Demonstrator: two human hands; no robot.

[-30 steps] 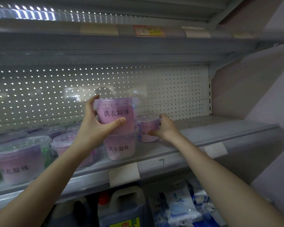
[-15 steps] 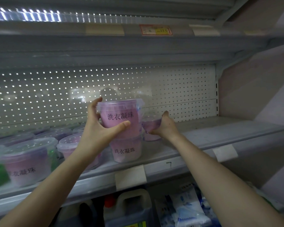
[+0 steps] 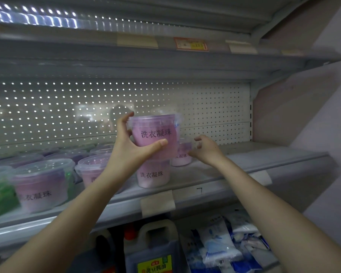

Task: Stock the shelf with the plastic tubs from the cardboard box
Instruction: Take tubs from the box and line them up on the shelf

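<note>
At frame centre, the left hand clamps a pink tub labelled "洗衣凝珠" above an identical tub on the shelf. The right hand, fingers apart, sits just beside a third tub.

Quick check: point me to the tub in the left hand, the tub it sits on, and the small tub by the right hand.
held tub (image 3: 156,134), head view, on its printed label.
bottom tub (image 3: 153,175), head view, on its front wall.
small tub (image 3: 182,157), head view, on its visible side.
</note>
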